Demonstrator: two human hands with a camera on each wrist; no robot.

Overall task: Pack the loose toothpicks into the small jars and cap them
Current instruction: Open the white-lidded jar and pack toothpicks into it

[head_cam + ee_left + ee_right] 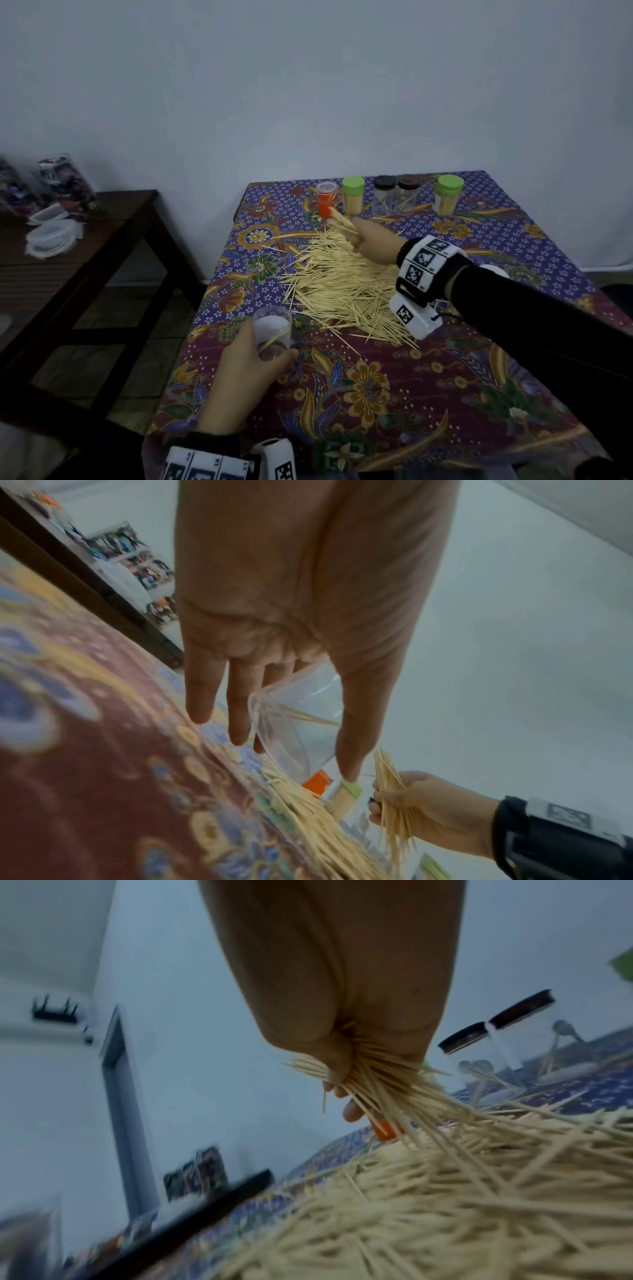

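Dim Room, Plain Wall

A bare pale blue-grey wall stands behind a table under a floral batik cloth. Left, a dark wooden side table carries plastic containers; the tiled floor lies in shadow

Floral tablecloth; dark wooden side table with plastic containers.

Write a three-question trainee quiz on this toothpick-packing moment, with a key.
1. True or false: the clear jar in the left hand is capped.
2. What does the right hand grip?
A. a green lid
B. a bundle of toothpicks
C. the orange jar
3. Fill in: the two jars packed full at the back wear ____ caps.

Key: 1 false; 2 B; 3 green.
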